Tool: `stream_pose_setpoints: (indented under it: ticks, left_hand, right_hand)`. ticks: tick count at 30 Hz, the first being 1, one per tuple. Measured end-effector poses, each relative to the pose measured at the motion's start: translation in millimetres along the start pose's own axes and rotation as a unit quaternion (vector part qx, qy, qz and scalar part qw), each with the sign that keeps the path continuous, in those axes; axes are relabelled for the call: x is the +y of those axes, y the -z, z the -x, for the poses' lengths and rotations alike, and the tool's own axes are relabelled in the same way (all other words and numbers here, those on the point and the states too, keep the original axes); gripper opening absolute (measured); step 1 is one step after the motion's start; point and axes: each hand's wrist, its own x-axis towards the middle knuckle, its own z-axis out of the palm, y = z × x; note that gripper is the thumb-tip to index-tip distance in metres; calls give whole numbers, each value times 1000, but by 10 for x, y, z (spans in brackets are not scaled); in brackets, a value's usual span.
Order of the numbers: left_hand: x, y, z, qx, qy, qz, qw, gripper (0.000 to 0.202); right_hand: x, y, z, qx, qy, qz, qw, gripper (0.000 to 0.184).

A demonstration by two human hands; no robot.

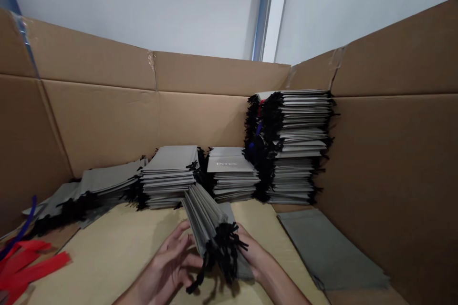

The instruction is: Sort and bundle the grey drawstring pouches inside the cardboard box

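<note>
A bundle of grey drawstring bags (207, 212) with black cords is held up on edge between my hands, tilted, its cord ends hanging towards me. My right hand (250, 250) grips its right side; the fingers are partly hidden behind the bags. At the left side of the bundle, my left hand (175, 257) has its fingers apart and slightly curled, the fingertips close to or touching the bags. Beneath the hands lies a pale yellow board (143, 238).
Cardboard walls (107, 119) enclose the work area. Along the back stand a low bag stack (171, 176), another marked INTEX (232, 181) and a tall stack (304, 152). More bags (110, 176) lie left. A flat grey bag (332, 252) lies right, red strips (32, 267) front left.
</note>
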Motion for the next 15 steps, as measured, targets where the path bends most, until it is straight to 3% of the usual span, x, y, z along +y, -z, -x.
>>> stream_pose_setpoints:
  ticks: [3,6,10,15]
  left_hand:
    - [115,-83,1,-2,5,38,999,56]
    - [189,-114,11,50,15,43,998,64]
    - [152,-96,42,117,3,-68,991,71]
    - [61,-36,-29,110,-61,-181,975,68]
  right_hand:
    - [-92,41,39,17,1,28,999,49]
    - [-183,106,70,35,20,87,995,54]
    - [-198,118,87,7,43,137,990,53]
    - [-171,88,86,-26,19,162,986,49]
